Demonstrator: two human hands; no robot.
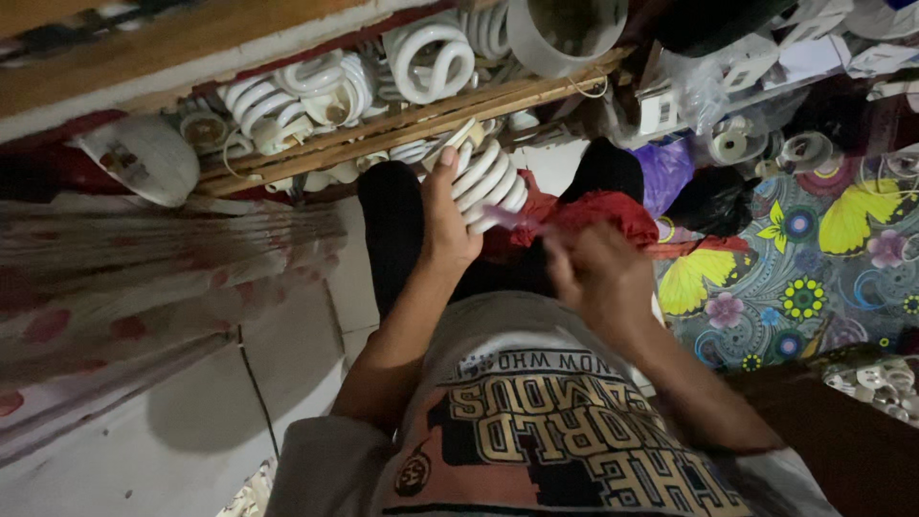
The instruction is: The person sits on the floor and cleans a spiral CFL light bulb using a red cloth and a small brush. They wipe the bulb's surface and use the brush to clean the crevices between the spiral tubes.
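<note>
Spiral fluorescent bulb [488,184] gripped in left hand [445,225], held up for working; right hand [593,273] blurred, seemingly pinching a thin purple tool [522,222].

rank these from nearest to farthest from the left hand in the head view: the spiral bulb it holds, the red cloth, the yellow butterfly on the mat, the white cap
1. spiral bulb: held in the left hand, touching its fingers.
2. red cloth: just to the right, on the lap.
3. white cap: far to the left, beside the wooden crate.
4. yellow butterfly: far right, on the patterned mat.
</note>
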